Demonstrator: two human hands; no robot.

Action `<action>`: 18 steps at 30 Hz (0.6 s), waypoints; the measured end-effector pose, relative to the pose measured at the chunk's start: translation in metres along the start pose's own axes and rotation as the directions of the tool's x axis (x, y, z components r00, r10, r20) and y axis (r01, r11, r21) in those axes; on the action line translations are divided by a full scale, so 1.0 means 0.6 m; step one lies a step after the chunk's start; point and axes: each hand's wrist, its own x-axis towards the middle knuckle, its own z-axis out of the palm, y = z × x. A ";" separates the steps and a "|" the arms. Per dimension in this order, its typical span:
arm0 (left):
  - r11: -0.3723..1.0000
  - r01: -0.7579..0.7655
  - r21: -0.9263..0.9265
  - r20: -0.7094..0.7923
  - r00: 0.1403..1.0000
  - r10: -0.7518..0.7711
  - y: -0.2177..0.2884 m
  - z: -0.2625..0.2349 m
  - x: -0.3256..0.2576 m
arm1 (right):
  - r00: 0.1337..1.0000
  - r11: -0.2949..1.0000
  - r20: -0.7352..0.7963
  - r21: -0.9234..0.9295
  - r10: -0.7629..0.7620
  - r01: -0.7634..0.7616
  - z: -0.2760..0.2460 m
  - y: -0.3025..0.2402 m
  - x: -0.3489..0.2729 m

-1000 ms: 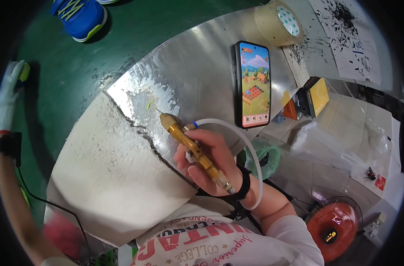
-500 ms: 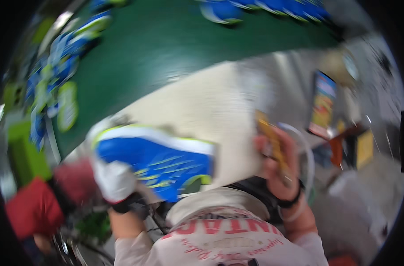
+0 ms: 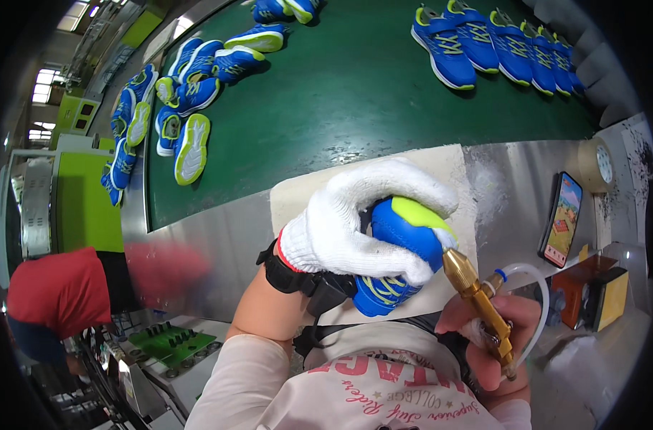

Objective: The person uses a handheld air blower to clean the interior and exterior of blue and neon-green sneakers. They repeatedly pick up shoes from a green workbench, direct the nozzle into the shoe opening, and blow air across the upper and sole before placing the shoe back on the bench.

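Observation:
My left hand (image 3: 332, 221), in a white knit glove, is closed around a blue sneaker (image 3: 405, 236) with lime-green trim. The sneaker is tilted, with its lime-and-blue end up between thumb and fingers and its yellow-green lacing low near my shirt. In my bare right hand (image 3: 520, 312) is a brass spray gun (image 3: 477, 290) with a clear hose (image 3: 545, 287) looping off it. Its nozzle points up and left, right beside the sneaker's white sole edge; whether they touch I cannot tell. The glove hides much of the sneaker.
A cream sheet (image 3: 441, 165) covers part of the metal bench edge. Beyond, blue sneakers (image 3: 445, 50) line the green belt (image 3: 326, 93) at right, with more scattered left. A phone (image 3: 561, 218) and a tape roll (image 3: 597, 165) stand right. A person in red (image 3: 61, 294) is at left.
My left hand has brought the sneaker rightward and turned it from side-on to end-up. The spray gun's nozzle now sits close to the sneaker; before, they were well apart.

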 end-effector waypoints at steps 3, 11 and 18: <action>0.996 0.027 -0.081 -0.010 1.000 -0.028 -0.021 -0.002 0.013 | 1.000 0.996 -0.009 -0.093 -0.003 0.003 -0.018 0.006 0.016; 0.887 0.084 -0.455 -0.240 0.947 -0.213 -0.084 -0.056 -0.015 | 0.993 0.992 -0.077 0.086 0.093 -0.087 -0.012 0.095 -0.027; 0.766 0.004 -0.643 -0.365 0.877 -0.311 -0.126 -0.087 -0.047 | 0.959 0.857 0.000 0.450 0.282 -0.252 -0.017 0.099 -0.083</action>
